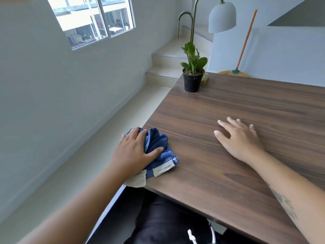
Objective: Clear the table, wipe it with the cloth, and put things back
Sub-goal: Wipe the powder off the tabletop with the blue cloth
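A blue cloth (158, 148) is seen bunched into soft folds at the left edge of the bench (228, 106), its terry pile thick and its pale woven label turned upward near the front corner. A lighter, beige part of the fabric is draped just over the bench edge. The cloth is pressed down by the left hand (135, 152), whose fingers are spread across it and whose thumb is hooked over a fold — a loose grip rather than a fist. The right hand (241, 138) is laid flat and open on the bare surface, with nothing held. The bench top is finished in dark brown wood grain, smooth and matte. At the far left corner a small black plastic pot (192, 81) is set upright, with broad green leaves rising from it.
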A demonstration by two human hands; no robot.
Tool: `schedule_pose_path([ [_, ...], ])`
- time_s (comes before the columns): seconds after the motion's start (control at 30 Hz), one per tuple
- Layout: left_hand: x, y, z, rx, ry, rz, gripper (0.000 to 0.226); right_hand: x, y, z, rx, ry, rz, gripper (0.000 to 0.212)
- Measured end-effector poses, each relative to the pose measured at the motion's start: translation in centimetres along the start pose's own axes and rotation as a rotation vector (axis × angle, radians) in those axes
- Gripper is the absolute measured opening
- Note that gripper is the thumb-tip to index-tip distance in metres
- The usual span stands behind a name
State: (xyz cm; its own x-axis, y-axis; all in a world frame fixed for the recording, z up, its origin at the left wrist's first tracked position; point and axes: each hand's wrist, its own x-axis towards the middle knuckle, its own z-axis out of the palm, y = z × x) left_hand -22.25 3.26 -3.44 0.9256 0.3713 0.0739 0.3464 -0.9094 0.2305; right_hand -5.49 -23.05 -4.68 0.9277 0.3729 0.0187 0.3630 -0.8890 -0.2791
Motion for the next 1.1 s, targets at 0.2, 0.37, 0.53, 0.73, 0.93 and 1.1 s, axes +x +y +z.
schedule_pose_path([
  [0.2,1.0,10.1,4.2,0.037,-0.005,0.27,0.088,-1.9,4.8,-1.9,0.261,0.213,0.152,0.046],
  [0.37,0.1,16.8,4.1,-0.37,-0.238,0.425,0.072,-4.9,6.3,-4.0,0.503,0.317,0.26,0.035],
  [0.53,4.8,11.6,2.3,-0.503,-0.007,0.261,0.04,-8.2,-1.8,-1.2,0.213,0.032,-0.093,0.062],
  [0.73,10.3,8.0,3.0,-0.185,-0.084,0.246,0.04,-15.6,0.8,-0.4,-0.014,0.08,-0.274,0.063],
  [0.93,10.6,6.7,4.5,-0.054,-0.024,0.328,0.047,-18.8,17.4,-5.6,-0.207,0.156,0.302,0.069],
  [1.1,10.9,6.7,4.5,-0.052,-0.011,0.353,0.048,-9.0,15.2,-4.9,-0.255,0.167,0.497,0.076],
])
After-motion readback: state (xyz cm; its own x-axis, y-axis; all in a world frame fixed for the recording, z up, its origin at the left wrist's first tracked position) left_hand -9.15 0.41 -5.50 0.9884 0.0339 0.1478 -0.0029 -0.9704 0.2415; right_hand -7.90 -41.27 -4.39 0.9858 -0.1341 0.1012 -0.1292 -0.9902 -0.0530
